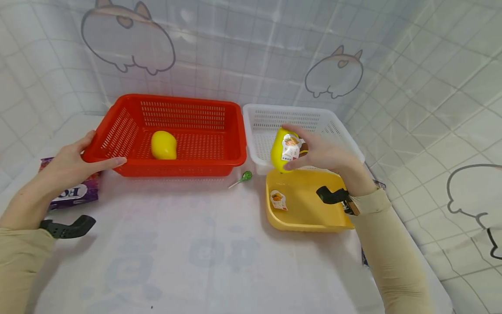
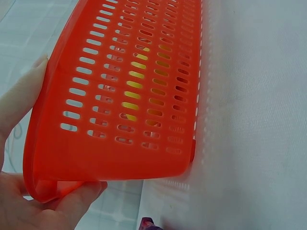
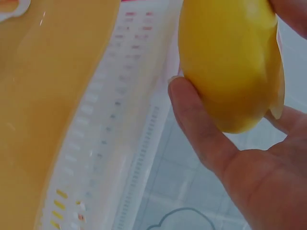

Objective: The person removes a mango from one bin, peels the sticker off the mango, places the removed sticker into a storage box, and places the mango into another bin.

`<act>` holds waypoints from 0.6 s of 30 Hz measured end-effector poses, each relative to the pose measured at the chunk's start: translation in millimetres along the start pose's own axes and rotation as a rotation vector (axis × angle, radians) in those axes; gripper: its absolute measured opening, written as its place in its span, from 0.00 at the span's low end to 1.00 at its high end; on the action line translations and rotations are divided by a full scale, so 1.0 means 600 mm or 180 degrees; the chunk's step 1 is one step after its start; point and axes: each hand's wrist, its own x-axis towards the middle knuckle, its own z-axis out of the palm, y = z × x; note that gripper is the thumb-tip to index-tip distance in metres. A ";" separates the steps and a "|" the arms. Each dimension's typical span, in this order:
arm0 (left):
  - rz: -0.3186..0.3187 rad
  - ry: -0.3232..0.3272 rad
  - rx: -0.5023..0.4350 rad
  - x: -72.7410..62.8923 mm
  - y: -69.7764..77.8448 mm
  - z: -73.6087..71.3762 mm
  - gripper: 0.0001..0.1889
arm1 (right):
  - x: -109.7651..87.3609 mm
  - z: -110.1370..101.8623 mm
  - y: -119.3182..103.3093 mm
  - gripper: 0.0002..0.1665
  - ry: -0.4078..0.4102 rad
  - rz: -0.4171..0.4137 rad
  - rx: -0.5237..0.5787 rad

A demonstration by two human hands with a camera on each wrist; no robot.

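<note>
My right hand (image 1: pixel 319 150) grips a yellow mango (image 1: pixel 277 150) between thumb and fingers, above the near rim of a white plastic basket (image 1: pixel 259 131). A white label with a picture on it shows on the mango's side. In the right wrist view, the thumb presses against its smooth yellow skin (image 3: pixel 225 62). My left hand (image 1: pixel 72 161) grips the left end of a red slotted basket (image 1: pixel 188 168), with the thumb along its near rim. Another yellow mango (image 1: pixel 164 145) lies inside the red basket, showing through the slots in the left wrist view.
A yellow tray (image 1: pixel 306 207) stands in front of the white basket, with a picture label (image 1: pixel 278 199) at its left. A green lollipop (image 1: pixel 246 175) lies between the baskets. A purple packet (image 1: pixel 76 194) lies below my left hand. A tiled-pattern sheet (image 1: pixel 243 52) rises behind the baskets.
</note>
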 end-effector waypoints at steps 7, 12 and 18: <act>-0.0004 -0.0003 -0.0003 0.001 -0.001 0.000 0.64 | -0.016 0.025 -0.011 0.59 -0.0072 -0.0018 0.0361; 0.0030 0.0068 -0.0021 0.001 -0.001 0.002 0.64 | -0.025 0.047 -0.016 0.59 -0.0144 0.0002 0.0522; 0.0040 0.0092 -0.0039 -0.001 -0.001 0.002 0.64 | -0.034 0.075 -0.023 0.58 -0.0172 -0.0199 0.0667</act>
